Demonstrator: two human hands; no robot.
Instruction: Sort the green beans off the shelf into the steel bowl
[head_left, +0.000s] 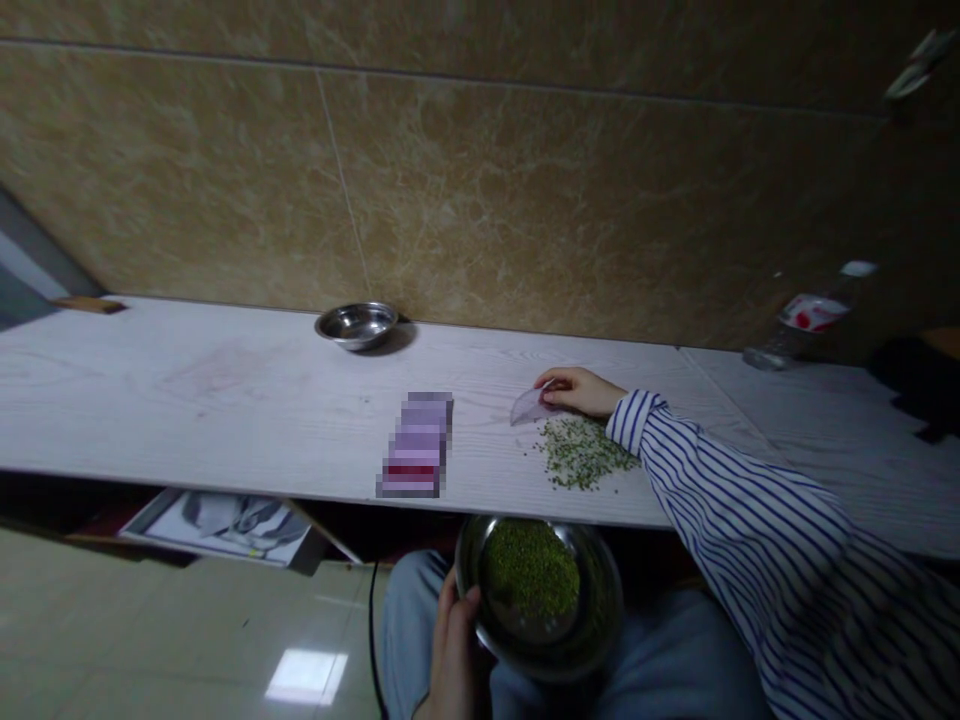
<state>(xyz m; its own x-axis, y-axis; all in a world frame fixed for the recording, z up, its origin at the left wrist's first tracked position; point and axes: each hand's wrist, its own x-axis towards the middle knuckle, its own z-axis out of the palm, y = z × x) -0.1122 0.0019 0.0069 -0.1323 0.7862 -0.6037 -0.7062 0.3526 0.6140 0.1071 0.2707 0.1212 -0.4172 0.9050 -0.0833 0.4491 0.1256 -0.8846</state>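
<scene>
My left hand grips the rim of a metal bowl on its left side, below the table's front edge and above my lap. Small green beans cover part of the bowl's bottom. On the tabletop, my right hand is closed on a thin, translucent plastic scraper-like piece, its curved edge pointing left. Loose green beans lie spread on the table just in front of that hand, near the striped sleeve.
A smaller metal bowl stands near the wall. A blurred-out phone-like object lies left of the beans. At the right rear is a plastic bottle, tilted in view. An open drawer sits under the white table.
</scene>
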